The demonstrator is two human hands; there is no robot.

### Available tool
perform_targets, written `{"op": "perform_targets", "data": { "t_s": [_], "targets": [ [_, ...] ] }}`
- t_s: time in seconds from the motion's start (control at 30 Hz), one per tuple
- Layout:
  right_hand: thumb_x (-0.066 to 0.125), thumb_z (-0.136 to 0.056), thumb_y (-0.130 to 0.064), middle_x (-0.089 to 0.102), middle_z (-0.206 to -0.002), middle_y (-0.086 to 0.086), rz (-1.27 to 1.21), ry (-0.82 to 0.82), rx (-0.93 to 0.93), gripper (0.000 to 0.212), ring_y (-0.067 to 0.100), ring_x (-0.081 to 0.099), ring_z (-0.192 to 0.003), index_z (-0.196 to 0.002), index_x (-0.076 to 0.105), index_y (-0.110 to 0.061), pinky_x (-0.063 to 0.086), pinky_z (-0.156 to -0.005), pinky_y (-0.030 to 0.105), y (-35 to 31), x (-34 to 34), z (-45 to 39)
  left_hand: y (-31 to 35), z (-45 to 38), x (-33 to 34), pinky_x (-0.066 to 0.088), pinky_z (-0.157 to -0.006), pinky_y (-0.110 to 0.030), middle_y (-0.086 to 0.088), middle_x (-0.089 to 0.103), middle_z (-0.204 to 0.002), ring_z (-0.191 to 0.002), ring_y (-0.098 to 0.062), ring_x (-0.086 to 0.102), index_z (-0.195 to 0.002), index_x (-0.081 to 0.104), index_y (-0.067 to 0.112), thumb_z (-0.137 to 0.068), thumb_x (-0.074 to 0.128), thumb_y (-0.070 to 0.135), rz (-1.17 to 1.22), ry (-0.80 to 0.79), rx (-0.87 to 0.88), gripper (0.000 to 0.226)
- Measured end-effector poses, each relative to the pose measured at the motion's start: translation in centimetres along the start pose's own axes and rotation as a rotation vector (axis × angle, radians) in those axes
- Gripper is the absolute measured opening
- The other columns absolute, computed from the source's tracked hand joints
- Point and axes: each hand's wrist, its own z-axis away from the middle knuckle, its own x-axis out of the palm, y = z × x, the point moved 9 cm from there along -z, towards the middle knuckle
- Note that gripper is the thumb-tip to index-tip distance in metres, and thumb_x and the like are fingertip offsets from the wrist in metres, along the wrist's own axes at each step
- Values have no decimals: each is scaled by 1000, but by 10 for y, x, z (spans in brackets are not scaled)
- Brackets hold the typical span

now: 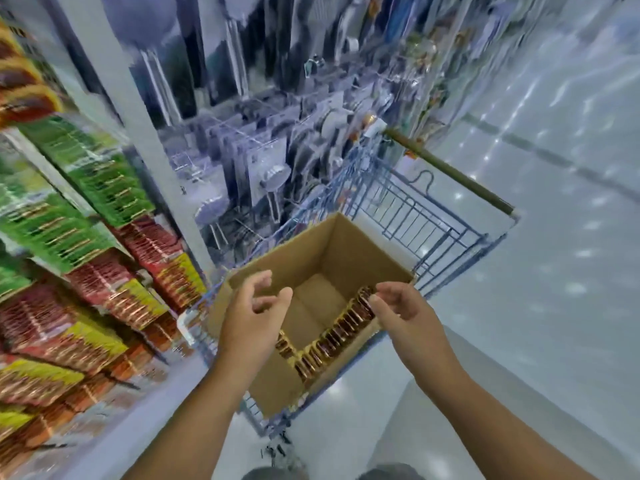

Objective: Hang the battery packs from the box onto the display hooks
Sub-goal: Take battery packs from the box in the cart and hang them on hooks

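Box (349, 251): We see an open cardboard box sitting in a blue wire cart (433, 220), which keeps it at arm height beside the shelves.
Battery packs (332, 337): They stand on edge in rows along the near and right inner walls of the box; the middle of its floor is bare. Upright packs present their top edges for picking.
Left hand (254, 306): It hovers over the left part of the box, fingers loosely curled, holding nothing.
Right hand (398, 303): It is at the right rim, fingertips at the top of the far end of the row; we cannot tell whether a pack is pinched.
Display hooks (69, 216): The blurred shelf at left carries hanging green and red packets.
Step, as we judge it: Picking packs from the box.
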Motion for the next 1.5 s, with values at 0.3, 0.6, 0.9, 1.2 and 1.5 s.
{"op": "perform_targets", "data": {
  "t_s": [0.3, 0.6, 0.9, 1.2, 1.5],
  "targets": [
    [71, -97, -29, 69, -105, -9, 144, -256, 67, 17, 1, 64, -97, -113, 66, -28, 52, -84, 15, 38, 48, -100, -46, -57, 27, 45, -79, -14, 17, 58, -133, -112, 1, 60, -130, 56, 40, -98, 69, 38, -36, 117, -183, 35],
    [75, -95, -27, 70, -105, -2, 357, -736, 69, 21, 2, 63, -93, -114, 66, -22, 48, -86, 16, 100, 123, -207, -93, -90, 50, 43, -68, -4, 20, 57, -126, -103, 10, 57, -128, 55, 41, -98, 68, 40, -8, 461, -431, 33],
    [67, -100, -40, 59, -106, -18, 707, -1149, 12, 22, 2, 57, -99, -115, 53, -33, 40, -77, 11, 209, 206, -247, -194, -101, 89, 57, -99, -42, 9, 63, -133, -100, 1, 60, -139, 57, 29, -101, 64, 35, 62, 672, -707, 39],
    [74, -93, -36, 59, -137, -1, 811, -1443, -89, 56, 18, 60, -121, -145, 55, -28, 53, -98, 32, 333, 265, -215, -327, -145, 111, 56, -100, -40, 2, 65, -131, -116, -21, 65, -139, 58, 27, -98, 71, 34, 137, 610, -978, 44],
    [76, -92, -33, 55, -144, 10, 931, -1478, -418, 54, 30, 52, -127, -139, 61, -12, 44, -104, 36, 369, 301, -193, -402, -157, 110, 49, -89, -30, -4, 65, -130, -117, -24, 64, -137, 58, 15, -97, 72, 25, -89, 654, -959, 44]
  ]
}}
